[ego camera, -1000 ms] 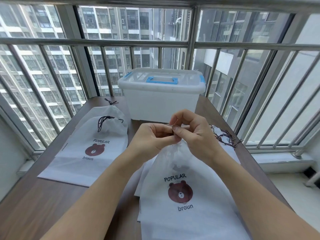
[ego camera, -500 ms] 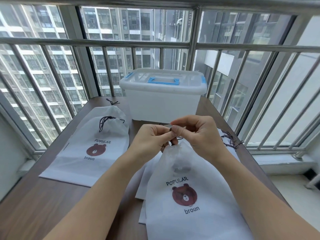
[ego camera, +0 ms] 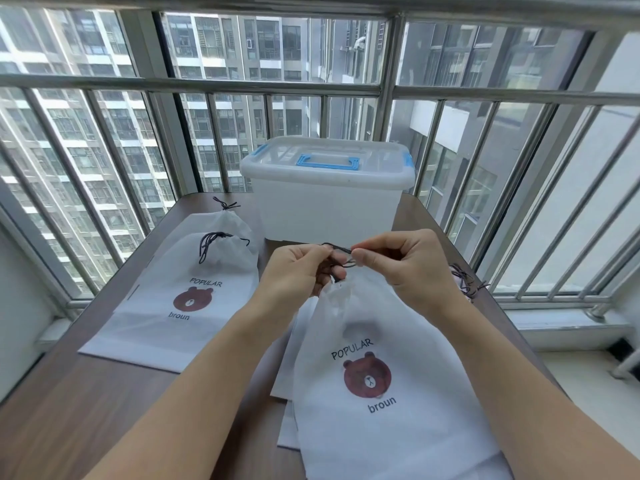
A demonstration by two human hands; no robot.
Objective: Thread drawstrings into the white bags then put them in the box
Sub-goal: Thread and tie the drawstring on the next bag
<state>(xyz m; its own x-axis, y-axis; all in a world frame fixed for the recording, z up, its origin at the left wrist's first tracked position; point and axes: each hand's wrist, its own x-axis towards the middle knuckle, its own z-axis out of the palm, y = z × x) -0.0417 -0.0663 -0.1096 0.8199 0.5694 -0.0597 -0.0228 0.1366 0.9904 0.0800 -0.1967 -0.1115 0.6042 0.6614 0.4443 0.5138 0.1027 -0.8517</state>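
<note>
Bags of thin white cloth are seen in 2 places on the brown wooden table [ego camera: 86, 403]. 2 tied bags [ego camera: 180, 296] are stacked at the left, and 1 soft bag [ego camera: 381, 393] is held up in the middle over flat ones. Its dark thin drawstring [ego camera: 341, 258] is pinched by the left hand [ego camera: 298, 271] and the right hand [ego camera: 398, 261]. 1 see-through plastic box [ego camera: 327, 199], lid shut, is set behind. Loose strings [ego camera: 465, 282] are piled at the right.

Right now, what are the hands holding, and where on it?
Both hands, left hand and right hand, pinch the thin dark drawstring cord just above the gathered mouth of the white fabric bear-print bag.
</note>
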